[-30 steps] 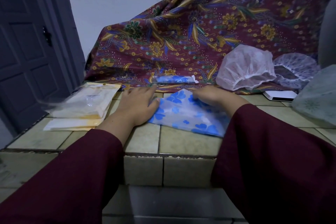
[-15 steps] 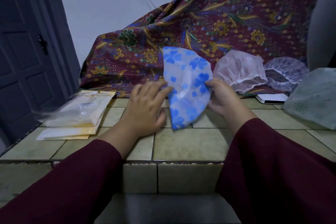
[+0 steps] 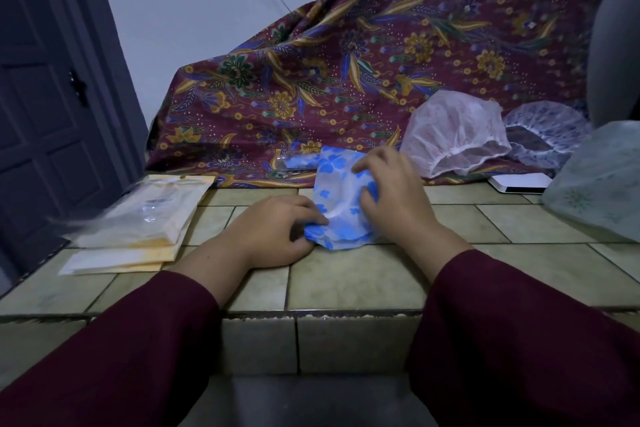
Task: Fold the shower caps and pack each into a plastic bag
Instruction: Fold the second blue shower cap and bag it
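Altogether four loose shower caps point(image 3: 341, 198)

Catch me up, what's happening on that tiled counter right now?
A person in dark red sleeves is folding a blue flowered shower cap on the tiled counter. The left hand pinches its near corner, and the right hand grips its right side. The cap is partly folded and not yet bagged. A stack of plastic bags lies to the left. One packed cap sits behind, by the patterned cloth. A pink cap and a white patterned cap wait at the right.
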